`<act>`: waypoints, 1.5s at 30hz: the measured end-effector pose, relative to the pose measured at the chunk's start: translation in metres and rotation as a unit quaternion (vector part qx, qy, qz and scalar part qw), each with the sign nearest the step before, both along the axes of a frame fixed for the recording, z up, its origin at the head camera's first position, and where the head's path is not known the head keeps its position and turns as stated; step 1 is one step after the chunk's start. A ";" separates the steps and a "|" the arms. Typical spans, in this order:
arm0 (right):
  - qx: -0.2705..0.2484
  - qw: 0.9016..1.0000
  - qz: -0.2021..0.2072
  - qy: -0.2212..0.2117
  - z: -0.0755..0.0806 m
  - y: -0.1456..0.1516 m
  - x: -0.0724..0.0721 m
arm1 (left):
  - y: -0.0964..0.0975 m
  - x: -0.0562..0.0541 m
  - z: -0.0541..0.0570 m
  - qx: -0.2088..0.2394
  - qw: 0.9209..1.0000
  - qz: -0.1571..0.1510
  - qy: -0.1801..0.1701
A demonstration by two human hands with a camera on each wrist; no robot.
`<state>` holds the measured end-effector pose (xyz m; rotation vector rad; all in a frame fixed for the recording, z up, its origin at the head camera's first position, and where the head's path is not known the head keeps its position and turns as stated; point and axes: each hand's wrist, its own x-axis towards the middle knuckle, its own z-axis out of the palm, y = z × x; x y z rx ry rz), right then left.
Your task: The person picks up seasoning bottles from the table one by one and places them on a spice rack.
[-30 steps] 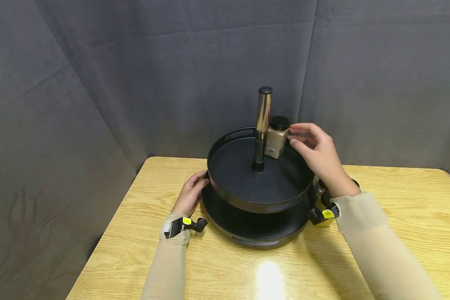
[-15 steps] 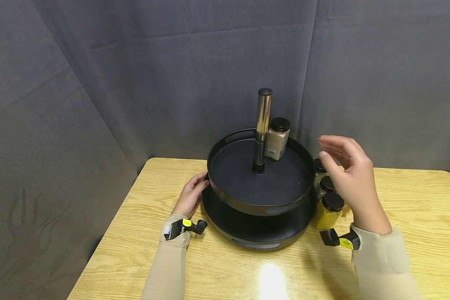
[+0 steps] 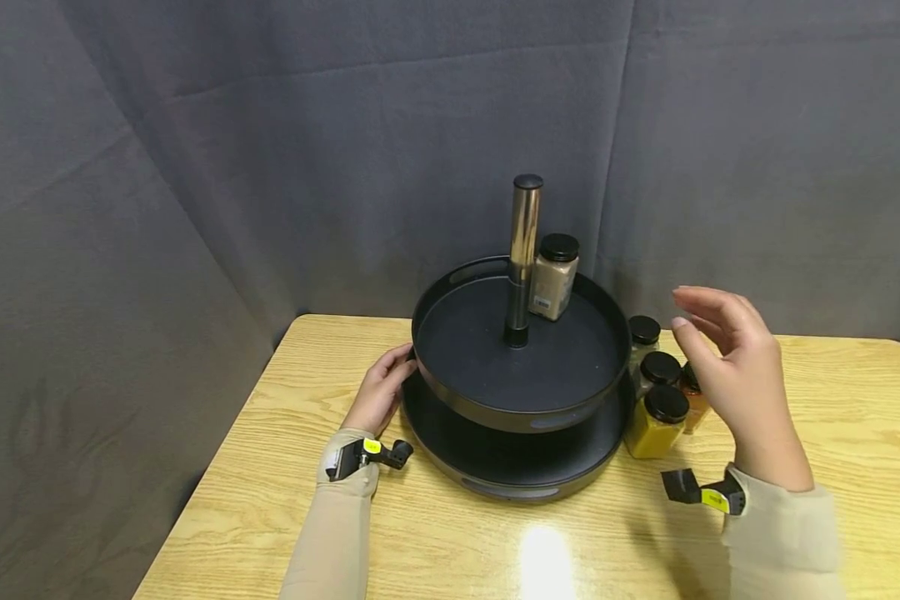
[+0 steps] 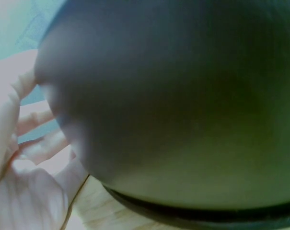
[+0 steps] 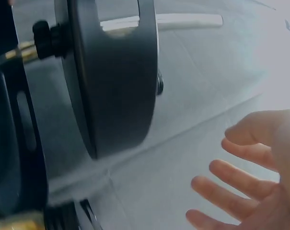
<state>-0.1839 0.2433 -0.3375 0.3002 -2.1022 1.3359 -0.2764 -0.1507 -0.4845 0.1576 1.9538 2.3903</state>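
A black two-tier round tray (image 3: 465, 358) with a shiny central post (image 3: 525, 233) stands on the table. My left hand (image 3: 378, 392) holds its left rim; in the left wrist view the fingers (image 4: 37, 117) reach the tray's edge, which hides their tips. On the upper tier, behind and right of the post, stands a spice jar (image 3: 552, 287) of beige powder with a black lid. My right hand (image 3: 742, 375) hovers right of the tray, fingers loosely bent, holding nothing. In the right wrist view its fingers (image 5: 231, 182) are spread apart from the tray wall (image 5: 116, 86).
Several black-lidded spice jars crowd the tray's right side, among them a yellow one (image 3: 654, 429) and an orange-brown one (image 3: 696, 407). The wooden table (image 3: 450, 542) backs onto a grey curtain (image 3: 390, 150).
My right hand has moved away from the beige spice jar, rightward and down toward me, uncovering the jars on the table. The left hand and the tray have stayed in place.
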 end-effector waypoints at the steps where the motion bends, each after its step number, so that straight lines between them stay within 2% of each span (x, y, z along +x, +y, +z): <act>1: 0.010 1.000 -0.004 -0.007 0.000 0.003 0.000 | 0.000 0.000 0.000 0.004 1.000 0.001 0.000; 7: 0.084 0.994 -0.026 -0.072 -0.006 0.029 0.001 | 0.001 -0.001 -0.001 0.005 1.000 0.002 0.002; 14: 0.111 0.987 0.027 -0.113 -0.013 0.055 0.000 | 0.000 0.001 0.000 0.000 1.000 0.004 -0.007; 17: 0.118 0.984 0.035 -0.131 -0.017 0.065 -0.001 | 0.000 0.001 0.000 -0.002 1.000 0.007 -0.006; 22: 0.114 0.979 0.050 -0.164 -0.026 0.081 0.000 | 0.001 0.001 0.000 -0.008 1.000 0.008 -0.006; 29: 0.093 0.967 0.111 -0.209 -0.041 0.095 -0.002 | 0.001 0.001 0.000 -0.018 1.000 0.014 -0.003; 37: 0.053 0.961 0.158 -0.220 -0.059 0.103 -0.008 | 0.001 0.001 0.000 -0.018 1.000 0.019 0.001; 45: 0.057 0.949 0.186 -0.247 -0.078 0.114 -0.013 | 0.002 0.002 0.001 -0.021 1.000 0.017 -0.004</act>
